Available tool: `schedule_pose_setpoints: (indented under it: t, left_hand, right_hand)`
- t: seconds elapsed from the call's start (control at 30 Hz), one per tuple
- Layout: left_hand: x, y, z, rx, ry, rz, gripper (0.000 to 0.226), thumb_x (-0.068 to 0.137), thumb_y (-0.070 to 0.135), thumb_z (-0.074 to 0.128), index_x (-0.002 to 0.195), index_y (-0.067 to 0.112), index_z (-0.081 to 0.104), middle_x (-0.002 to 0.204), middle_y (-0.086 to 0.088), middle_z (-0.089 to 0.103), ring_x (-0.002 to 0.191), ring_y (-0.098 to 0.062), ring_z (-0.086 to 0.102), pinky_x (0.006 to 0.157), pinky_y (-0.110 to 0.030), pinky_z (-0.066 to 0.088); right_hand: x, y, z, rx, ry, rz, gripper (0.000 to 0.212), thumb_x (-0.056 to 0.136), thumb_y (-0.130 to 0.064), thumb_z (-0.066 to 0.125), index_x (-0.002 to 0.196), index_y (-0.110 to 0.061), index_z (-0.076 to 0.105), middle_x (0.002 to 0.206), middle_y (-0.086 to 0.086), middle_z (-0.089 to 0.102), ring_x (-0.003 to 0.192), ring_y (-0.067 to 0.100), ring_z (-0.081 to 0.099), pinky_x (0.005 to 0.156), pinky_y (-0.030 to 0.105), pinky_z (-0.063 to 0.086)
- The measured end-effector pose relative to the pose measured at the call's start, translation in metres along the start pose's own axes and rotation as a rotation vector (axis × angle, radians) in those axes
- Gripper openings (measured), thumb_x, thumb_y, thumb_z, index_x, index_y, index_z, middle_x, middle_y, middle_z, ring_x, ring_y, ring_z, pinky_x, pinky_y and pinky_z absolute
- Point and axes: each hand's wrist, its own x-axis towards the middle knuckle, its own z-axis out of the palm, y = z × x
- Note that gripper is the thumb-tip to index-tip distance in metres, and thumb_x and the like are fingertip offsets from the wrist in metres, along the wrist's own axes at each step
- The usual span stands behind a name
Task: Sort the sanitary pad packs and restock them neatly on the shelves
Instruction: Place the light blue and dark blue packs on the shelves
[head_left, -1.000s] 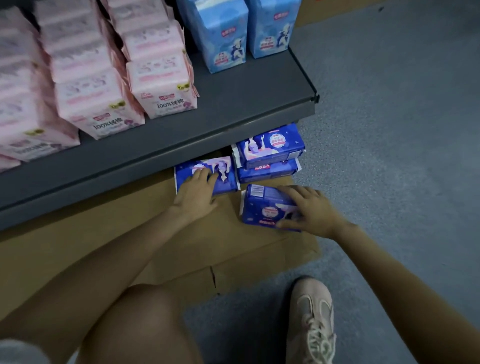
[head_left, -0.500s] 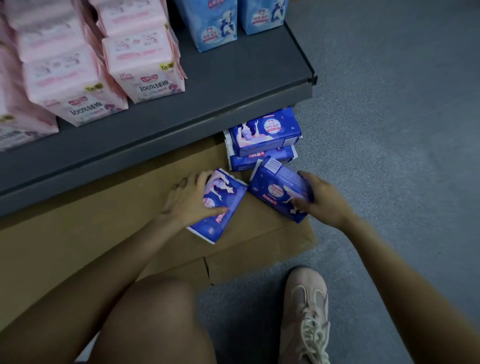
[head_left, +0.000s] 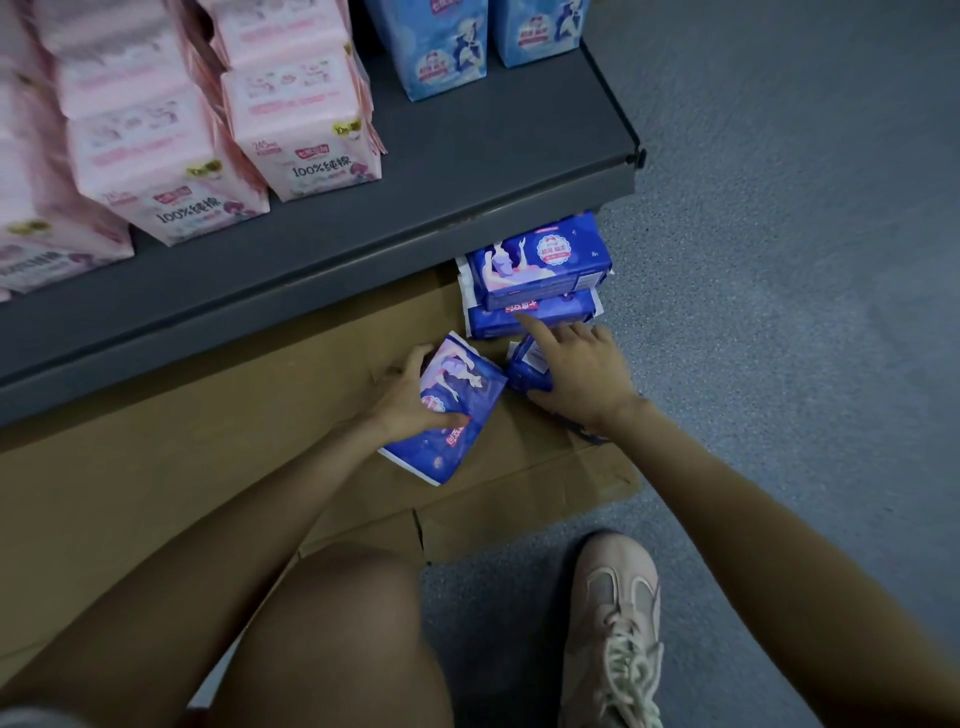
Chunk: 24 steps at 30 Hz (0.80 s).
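I am seeing four dark blue packs down on the cardboard (head_left: 218, 467) spread over the floor. My left hand (head_left: 410, 402) is gripping one blue pack (head_left: 452, 410), fingers curled over its far edge and thumb lying across its front, the pack sitting tilted with its low corner by the cardboard. My right hand (head_left: 579, 376) is lying on top of a second pack (head_left: 527, 371), which is mostly hidden beneath it; the thumb is tucked against the near side and the forefinger is pointing out straight, its tip touching the lower pack (head_left: 535, 318) of a stack. That stack is two high, the top pack (head_left: 540, 262) lying face up, both sitting just under the right end of the grey shelf (head_left: 467, 171). The two packs in my hands are lying just beside each other, near the stack.

On the shelf I am counting two light blue packs (head_left: 431, 49) at the back right, and pink packs (head_left: 301, 130) standing in rows to the left, at least three rows; farther left they are blurring together. One pale shoe (head_left: 615, 629) is resting on the grey floor.
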Motion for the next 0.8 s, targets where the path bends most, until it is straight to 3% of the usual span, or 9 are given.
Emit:
schedule_pose_setpoints:
  t: [0.17,0.27,0.33,0.43,0.53,0.63,0.7,0.8]
  left_hand:
    - [-0.007,0.009,-0.015,0.125,-0.008,0.019,0.087,0.072,0.035,0.081,0.137,0.024,0.025,0.128,-0.006,0.051,0.096,-0.014,0.061,0.069,-0.024,0.05]
    - [-0.013,0.018,-0.034,0.195,-0.004,0.009,0.085,0.073,0.038,0.08,0.138,0.022,0.027,0.126,-0.006,0.055,0.089,-0.012,0.06,0.061,-0.019,0.047]
    - [-0.018,0.027,-0.048,0.199,0.003,-0.002,0.083,0.074,0.041,0.078,0.138,0.022,0.029,0.124,-0.003,0.058,0.084,-0.009,0.059,0.062,-0.018,0.047]
    - [-0.035,0.055,-0.071,0.145,0.072,-0.005,0.082,0.074,0.06,0.07,0.139,0.028,0.031,0.126,0.0,0.06,0.095,-0.015,0.064,0.079,-0.03,0.053]
    - [-0.06,0.096,-0.097,0.211,0.159,0.12,0.091,0.063,0.08,0.056,0.14,0.04,0.031,0.129,0.006,0.06,0.11,-0.02,0.061,0.09,-0.032,0.047]
    - [-0.085,0.137,-0.12,0.179,0.206,0.32,0.084,0.074,0.058,0.07,0.143,0.043,0.025,0.128,0.016,0.055,0.112,-0.011,0.056,0.093,-0.029,0.044]
    - [-0.103,0.166,-0.14,0.158,0.222,0.446,0.087,0.075,0.043,0.075,0.144,0.047,0.022,0.127,0.019,0.051,0.108,-0.007,0.054,0.093,-0.03,0.045]
    - [-0.131,0.211,-0.174,0.11,0.25,0.596,0.094,0.066,0.025,0.075,0.139,0.054,0.024,0.104,0.02,0.054,0.089,-0.007,0.056,0.087,-0.037,0.051]
  right_hand:
    - [-0.026,0.023,-0.041,0.285,0.061,0.198,0.091,0.075,-0.035,0.076,0.147,-0.025,0.021,0.128,0.015,0.053,0.109,0.038,0.056,0.087,0.04,0.045]
    - [-0.046,0.046,-0.06,0.486,0.076,0.327,0.09,0.068,-0.026,0.082,0.143,-0.02,0.032,0.129,0.016,0.054,0.112,0.036,0.056,0.086,0.038,0.045]
    - [-0.054,0.055,-0.064,0.528,0.056,0.366,0.079,0.069,-0.025,0.082,0.136,-0.013,0.042,0.126,0.015,0.055,0.109,0.03,0.056,0.081,0.03,0.042]
    - [-0.066,0.056,-0.078,0.513,0.045,0.37,0.065,0.069,-0.023,0.082,0.126,-0.01,0.053,0.118,0.013,0.057,0.099,0.025,0.056,0.075,0.027,0.038]
    - [-0.085,0.052,-0.108,0.55,0.139,0.326,0.061,0.066,-0.017,0.083,0.12,-0.01,0.056,0.116,0.01,0.057,0.096,0.025,0.057,0.074,0.028,0.04]
    - [-0.101,0.054,-0.146,0.533,0.299,0.3,0.056,0.063,-0.023,0.086,0.111,-0.012,0.06,0.096,0.0,0.059,0.092,0.027,0.056,0.071,0.028,0.035]
    - [-0.11,0.054,-0.183,0.6,0.388,0.316,0.051,0.063,-0.031,0.087,0.105,-0.017,0.061,0.084,-0.008,0.059,0.082,0.014,0.056,0.066,0.023,0.036]
    - [-0.125,0.051,-0.252,0.827,0.473,0.286,0.045,0.064,-0.038,0.084,0.1,-0.021,0.061,0.083,-0.012,0.066,0.073,0.002,0.06,0.064,0.013,0.044]
